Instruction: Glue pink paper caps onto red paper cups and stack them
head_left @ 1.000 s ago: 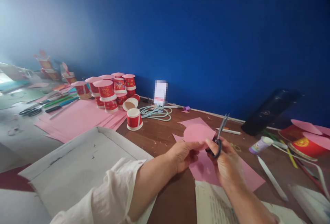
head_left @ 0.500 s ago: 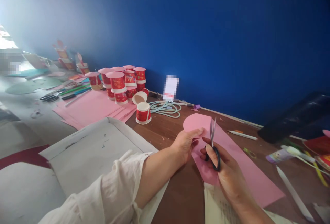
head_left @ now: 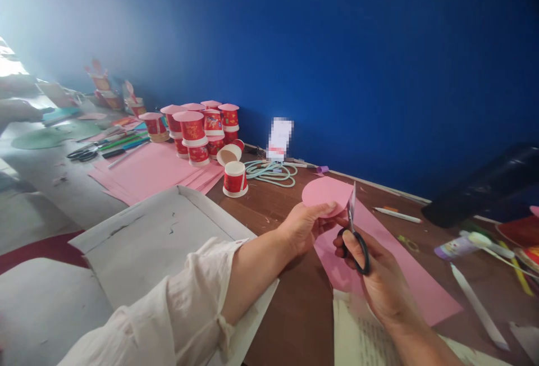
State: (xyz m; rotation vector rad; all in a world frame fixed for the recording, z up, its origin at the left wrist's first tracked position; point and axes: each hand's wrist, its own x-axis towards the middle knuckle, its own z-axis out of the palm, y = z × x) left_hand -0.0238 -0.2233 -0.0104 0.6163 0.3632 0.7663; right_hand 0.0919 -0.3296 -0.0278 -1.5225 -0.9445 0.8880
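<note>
My left hand (head_left: 309, 223) pinches a rounded piece of pink paper (head_left: 326, 193) between thumb and fingers. My right hand (head_left: 374, 265) grips black-handled scissors (head_left: 352, 209), fingers in the loops and blades pointing up. The blades lie at the right edge of the rounded paper; they look nearly closed. Under both hands a larger pink sheet (head_left: 415, 273) lies slanted on the brown table (head_left: 290, 321). A printed page (head_left: 356, 335) sticks out beneath its near edge.
Red paper cups (head_left: 193, 130) with pink lids stand stacked near the blue wall, beside pink sheets (head_left: 138, 172). A single upright cup (head_left: 234, 179) and a pale cable (head_left: 272, 174) lie ahead. White pens (head_left: 478, 304), a glue bottle (head_left: 457, 247) and a black cylinder (head_left: 484, 186) are on the right.
My right hand and the scissors have shifted slightly right, and the blades have come closer together. The rounded paper has turned a little in my left hand. A blurred arm now shows at the far left.
</note>
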